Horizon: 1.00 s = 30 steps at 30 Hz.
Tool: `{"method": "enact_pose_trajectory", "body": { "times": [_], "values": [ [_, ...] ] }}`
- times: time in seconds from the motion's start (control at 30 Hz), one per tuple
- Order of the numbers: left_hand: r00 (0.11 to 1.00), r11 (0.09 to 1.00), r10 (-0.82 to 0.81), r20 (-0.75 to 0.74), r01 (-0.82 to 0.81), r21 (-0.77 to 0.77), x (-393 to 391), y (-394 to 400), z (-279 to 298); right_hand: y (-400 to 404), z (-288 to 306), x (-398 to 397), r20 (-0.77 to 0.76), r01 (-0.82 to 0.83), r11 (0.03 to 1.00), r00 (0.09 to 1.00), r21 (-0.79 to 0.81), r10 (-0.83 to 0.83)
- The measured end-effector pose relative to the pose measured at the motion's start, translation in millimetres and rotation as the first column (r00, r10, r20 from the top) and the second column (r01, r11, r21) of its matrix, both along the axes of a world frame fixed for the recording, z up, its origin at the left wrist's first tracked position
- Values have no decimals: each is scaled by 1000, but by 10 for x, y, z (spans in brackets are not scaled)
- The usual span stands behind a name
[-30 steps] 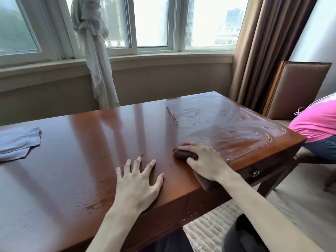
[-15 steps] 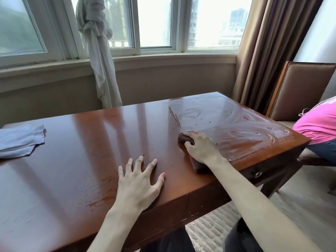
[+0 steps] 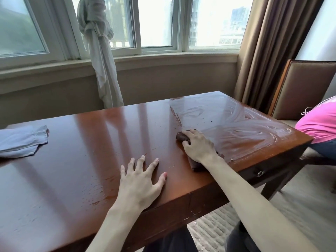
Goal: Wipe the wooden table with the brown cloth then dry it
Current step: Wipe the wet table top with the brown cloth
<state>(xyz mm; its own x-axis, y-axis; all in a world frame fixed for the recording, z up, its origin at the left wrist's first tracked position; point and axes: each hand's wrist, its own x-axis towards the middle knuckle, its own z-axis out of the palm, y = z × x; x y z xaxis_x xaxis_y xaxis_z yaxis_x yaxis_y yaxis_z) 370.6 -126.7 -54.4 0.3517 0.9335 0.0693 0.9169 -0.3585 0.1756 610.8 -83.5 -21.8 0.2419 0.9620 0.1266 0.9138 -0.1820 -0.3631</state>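
Observation:
The wooden table [image 3: 76, 157] fills the lower left and middle of the head view; its right end carries wet, soapy streaks. My right hand [image 3: 198, 145] grips the brown cloth [image 3: 182, 136] and presses it on the tabletop at the left border of the wet patch. Most of the cloth is hidden under the hand, with a tail showing near the wrist. My left hand [image 3: 141, 180] lies flat with spread fingers on the dry wood near the front edge.
A pale blue-grey cloth [image 3: 21, 140] lies at the table's far left. A brown padded chair [image 3: 305, 88] stands at the right, with a person in a pink top [image 3: 320, 122] beside it. A knotted white curtain [image 3: 101, 66] hangs behind the table.
My right hand has pushed the brown cloth away from the front edge toward the table's middle. The left hand has stayed in place.

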Motion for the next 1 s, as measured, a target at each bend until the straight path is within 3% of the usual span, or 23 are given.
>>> {"method": "enact_pose_trajectory", "body": {
  "times": [0.2, 0.4, 0.57, 0.67, 1.0],
  "values": [
    [1000, 1000, 14, 10, -14, 3, 9, -19, -6, -569, -241, -80, -23, -114, 991, 993, 63, 116],
    [1000, 999, -5, -18, 4, -50, 8, -13, 115, 47, 58, -27, 0, 45, 999, 999, -17, -45],
    [998, 1000, 8, -70, -10, -27, 38, 63, 209, -200, -216, -61, -16, -93, 995, 996, 24, 93],
    [997, 999, 35, -67, -33, 33, 220, 351, 275, 216, -111, 100, -37, -65, 997, 997, 41, 66],
    [997, 998, 58, -50, -59, -16, 539, 1989, 92, 2379, -87, 370, 6, -36, 999, 999, 26, 36]
  ]
}}
